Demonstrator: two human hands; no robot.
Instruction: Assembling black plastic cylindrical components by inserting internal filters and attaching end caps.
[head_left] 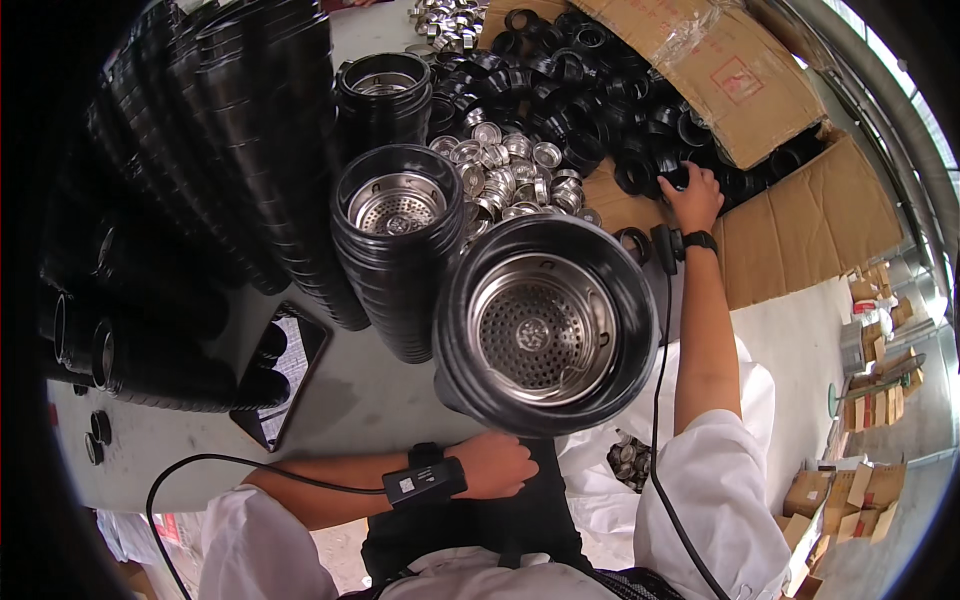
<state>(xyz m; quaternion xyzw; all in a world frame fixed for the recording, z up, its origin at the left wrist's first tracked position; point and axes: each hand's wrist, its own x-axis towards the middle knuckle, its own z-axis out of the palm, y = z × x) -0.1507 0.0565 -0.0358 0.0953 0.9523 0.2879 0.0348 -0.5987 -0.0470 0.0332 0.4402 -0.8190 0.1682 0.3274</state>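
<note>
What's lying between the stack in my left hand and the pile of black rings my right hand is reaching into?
In the head view, a heap of small shiny metal strainer cups lies between the held stack and the black rings, on the table.

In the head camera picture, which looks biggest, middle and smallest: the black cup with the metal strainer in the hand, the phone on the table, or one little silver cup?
1. Black cup with strainer, though it is nearest the camera.
2. Phone.
3. Little silver cup.
</note>
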